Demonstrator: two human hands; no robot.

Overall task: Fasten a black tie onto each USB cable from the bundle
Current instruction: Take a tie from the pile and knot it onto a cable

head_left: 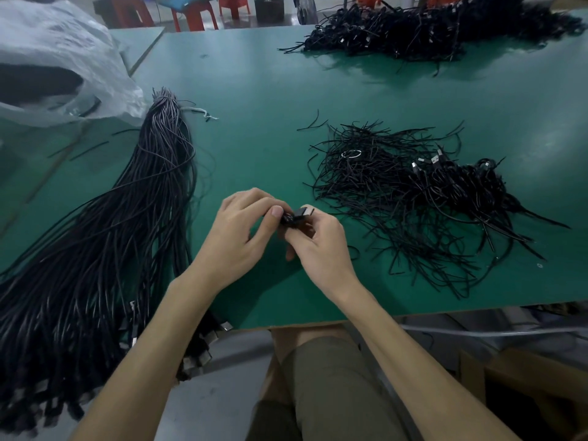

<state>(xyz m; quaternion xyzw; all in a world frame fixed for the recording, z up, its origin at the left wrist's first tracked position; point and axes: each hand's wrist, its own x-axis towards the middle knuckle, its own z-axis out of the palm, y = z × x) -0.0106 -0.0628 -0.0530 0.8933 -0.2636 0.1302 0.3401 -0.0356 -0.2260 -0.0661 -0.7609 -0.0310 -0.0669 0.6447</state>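
Both hands share one coiled USB cable (293,218) over the green table (254,106), head view: left hand (245,233) curls round the coil, right hand (319,246) pinches its black end. Likely mid-fastening; next comes cinching the tie, then drawing another from the bundle (127,218) at left.

Left hand (241,230) and right hand (318,246) pinch a small coiled black USB cable (294,218) together above the green table top (254,128). Long black cable bundle (121,218) lies left; loose black ties (381,192) right.
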